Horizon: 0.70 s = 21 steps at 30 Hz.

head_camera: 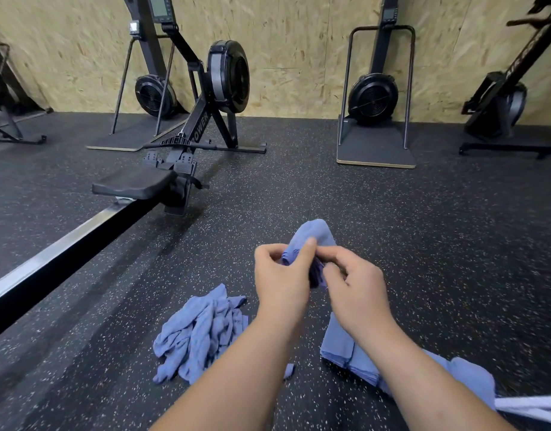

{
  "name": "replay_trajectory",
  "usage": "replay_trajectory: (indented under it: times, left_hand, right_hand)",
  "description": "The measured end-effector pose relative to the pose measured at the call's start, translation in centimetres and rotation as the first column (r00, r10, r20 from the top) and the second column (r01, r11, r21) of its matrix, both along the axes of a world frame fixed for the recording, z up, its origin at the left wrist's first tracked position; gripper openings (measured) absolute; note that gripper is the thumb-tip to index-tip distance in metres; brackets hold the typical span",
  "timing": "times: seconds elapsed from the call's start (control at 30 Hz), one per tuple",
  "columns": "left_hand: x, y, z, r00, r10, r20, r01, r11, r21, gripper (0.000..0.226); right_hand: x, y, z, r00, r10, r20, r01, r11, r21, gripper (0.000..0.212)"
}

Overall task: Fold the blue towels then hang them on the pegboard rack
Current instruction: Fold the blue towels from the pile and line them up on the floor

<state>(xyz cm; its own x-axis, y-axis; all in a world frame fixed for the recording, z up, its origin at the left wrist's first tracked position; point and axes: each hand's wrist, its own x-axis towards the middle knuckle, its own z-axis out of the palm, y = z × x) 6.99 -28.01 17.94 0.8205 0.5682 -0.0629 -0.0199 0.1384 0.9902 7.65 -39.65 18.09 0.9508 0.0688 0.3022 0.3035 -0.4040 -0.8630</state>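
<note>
Fingers: on both hands the fingers (308, 250) are curled and pinch one blue towel (317, 233) between them.
Left hand (282, 275): thumb on top of the cloth.
Right hand (355, 290): grips the bunched lower part.
Held towel: raised above the floor (454, 244), probably mid-fold; the creases are unclear.
Done: a folded stack (345, 349) lies under the right forearm.
Left to do: a crumpled pile (199, 331) by the left forearm; no pegboard rack in view, so hanging likely remains.
</note>
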Motion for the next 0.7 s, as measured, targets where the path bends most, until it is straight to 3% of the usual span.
replay_trajectory:
  times: [0.07,0.17,0.23,0.33,0.4,0.47,0.57,0.63,0.7]
  left_hand:
    - [0.1,0.3,-0.3,1.000,0.003,-0.027,-0.003,1.000,-0.010,0.032]
    - [0.1,0.0,-0.7,0.998,-0.043,-0.034,0.039,0.994,-0.101,0.023]
    - [-0.2,-0.9,-0.5,0.990,-0.142,-0.019,0.134,0.965,-0.227,0.021]
    - [-0.8,-2.6,-0.3,0.944,-0.327,0.032,0.308,0.844,-0.440,0.018]
    - [-1.6,-3.8,-0.2,0.902,-0.427,0.060,0.390,0.750,-0.535,0.018]
    - [-2.4,-4.9,-0.2,0.867,-0.497,0.028,0.427,0.713,-0.557,0.018]
    - [-3.4,-6.7,-1.0,0.801,-0.596,-0.050,0.516,0.730,-0.448,0.038]
    - [-4.1,-7.8,-1.8,0.747,-0.649,-0.144,0.609,0.755,-0.245,0.064]
    - [-4.9,-8.9,-2.5,0.689,-0.683,-0.241,0.693,0.719,-0.055,0.086]
  right_hand:
    - [0.3,-1.1,0.3,0.999,-0.009,-0.034,0.011,0.997,0.081,0.041]
    - [1.3,-3.8,-0.1,0.975,-0.210,-0.078,0.214,0.975,0.059,0.023]
    - [1.5,-5.8,-0.7,0.933,-0.282,-0.225,0.301,0.952,0.055,0.031]
    - [0.8,-7.9,-0.9,0.820,-0.010,-0.572,0.278,0.881,0.384,0.045]
    - [-0.5,-9.2,-0.8,0.761,0.187,-0.621,0.281,0.767,0.577,0.042]
    - [-1.9,-10.5,-0.9,0.781,0.209,-0.588,0.302,0.698,0.649,0.041]
    - [-4.2,-12.6,-0.9,0.843,0.102,-0.528,0.322,0.692,0.647,0.031]
    - [-6.1,-14.1,-0.9,0.852,0.058,-0.520,0.306,0.752,0.584,0.030]
    - [-8.0,-15.6,-1.4,0.844,0.070,-0.532,0.258,0.816,0.517,0.033]
